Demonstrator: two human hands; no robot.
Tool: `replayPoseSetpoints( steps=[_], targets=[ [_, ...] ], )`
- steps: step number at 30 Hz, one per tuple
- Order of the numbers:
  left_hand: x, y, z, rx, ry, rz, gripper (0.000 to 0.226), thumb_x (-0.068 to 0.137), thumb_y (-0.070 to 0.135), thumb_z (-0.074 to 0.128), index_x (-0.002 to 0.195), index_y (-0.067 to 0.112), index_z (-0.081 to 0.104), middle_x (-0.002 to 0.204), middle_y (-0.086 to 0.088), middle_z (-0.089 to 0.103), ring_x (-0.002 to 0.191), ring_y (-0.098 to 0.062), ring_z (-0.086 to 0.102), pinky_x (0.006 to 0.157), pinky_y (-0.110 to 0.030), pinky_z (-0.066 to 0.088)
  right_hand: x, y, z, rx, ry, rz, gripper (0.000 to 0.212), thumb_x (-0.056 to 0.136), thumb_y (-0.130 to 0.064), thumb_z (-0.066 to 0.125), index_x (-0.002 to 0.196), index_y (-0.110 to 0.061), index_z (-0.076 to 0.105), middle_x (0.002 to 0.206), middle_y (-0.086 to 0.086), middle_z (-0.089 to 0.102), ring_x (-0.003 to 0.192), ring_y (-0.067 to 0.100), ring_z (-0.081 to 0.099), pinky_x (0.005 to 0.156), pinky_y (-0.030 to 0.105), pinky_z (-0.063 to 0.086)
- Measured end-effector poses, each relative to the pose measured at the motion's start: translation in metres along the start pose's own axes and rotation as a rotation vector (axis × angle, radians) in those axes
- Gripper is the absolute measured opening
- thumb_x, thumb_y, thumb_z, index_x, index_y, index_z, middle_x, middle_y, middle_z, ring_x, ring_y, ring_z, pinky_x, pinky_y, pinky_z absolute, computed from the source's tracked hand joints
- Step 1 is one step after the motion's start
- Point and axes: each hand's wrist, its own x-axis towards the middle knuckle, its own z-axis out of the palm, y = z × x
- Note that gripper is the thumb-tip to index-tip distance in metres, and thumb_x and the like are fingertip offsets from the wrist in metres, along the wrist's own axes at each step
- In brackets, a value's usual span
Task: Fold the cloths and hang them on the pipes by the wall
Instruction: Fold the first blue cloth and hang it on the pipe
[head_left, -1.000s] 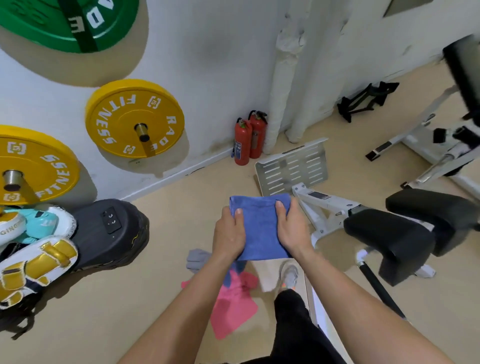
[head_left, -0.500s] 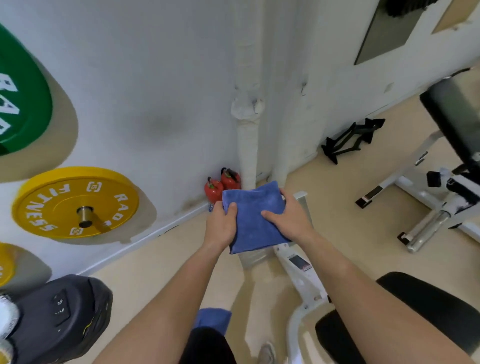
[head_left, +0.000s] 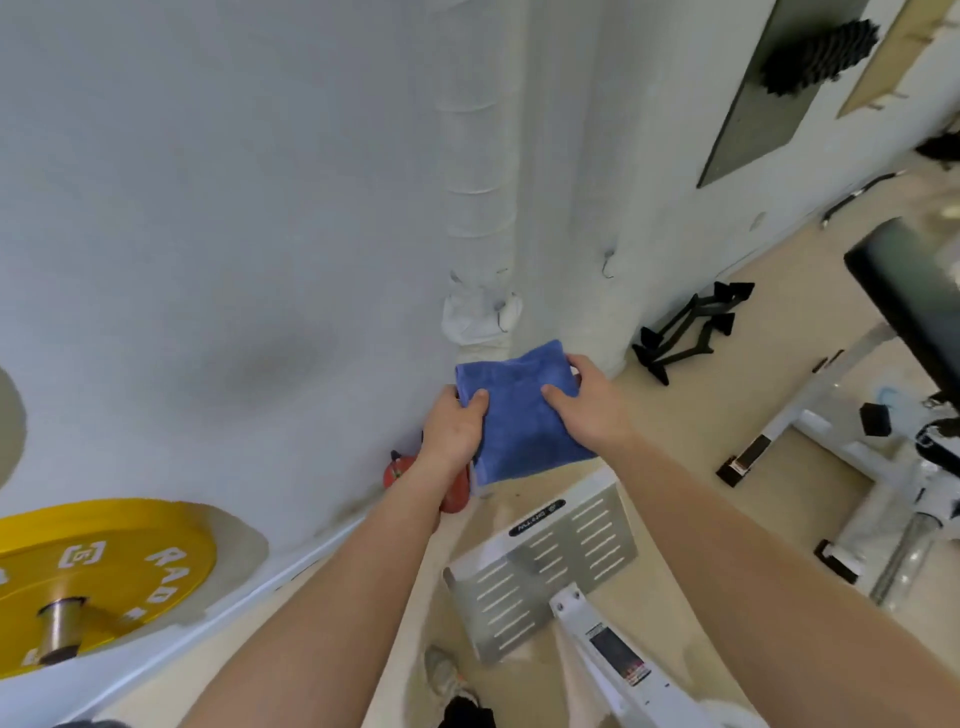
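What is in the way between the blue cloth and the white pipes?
Nothing visible. Both hands, left hand and right hand, hold the folded blue cloth up right in front of the white pipes. The red fire extinguishers sit lower, on the floor.

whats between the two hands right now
In the head view, the folded blue cloth spans the stretch between the left hand and right hand, both gripping it.

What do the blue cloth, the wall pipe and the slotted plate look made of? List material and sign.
Blue cloth: soft terry or microfibre, matte, fuzzy nap.
Wall pipe: core hidden; white wrapped covering, spiral ridges, probably insulation.
Slotted plate: likely metal, dull silver sheen, punched slots.
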Motion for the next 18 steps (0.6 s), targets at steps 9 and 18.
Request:
replayPoseSetpoints(
  steps=[9, 18],
  targets=[
    [0.158, 0.008, 0.021, -0.019, 0.059, -0.020, 0.019, 0.097, 0.024, 0.057, 0.113, 0.013, 0.052, 0.089, 0.007, 0.056, 0.084, -0.017, 0.056, 0.069, -0.023, 0.040, 0.170, -0.001, 0.033, -0.072, 0.023, 0.014, 0.040, 0.091, -0.022, 0.063, 0.123, -0.015, 0.041, 0.090, 0.000, 0.060, 0.087, 0.026, 0.063, 0.076, 0.041, 0.051],
    [0.236, -0.009, 0.074, -0.242, 0.326, -0.065, 0.015, 0.098, 0.029, 0.058, 0.093, 0.018, 0.049, 0.079, 0.007, 0.057, 0.069, -0.005, 0.055, 0.059, -0.014, 0.044, 0.279, 0.044, 0.061, -0.066, 0.050, -0.073, 0.016, 0.091, -0.019, 0.062, 0.096, -0.015, 0.048, 0.080, -0.007, 0.058, 0.072, 0.015, 0.059, 0.064, 0.027, 0.047]
  ],
)
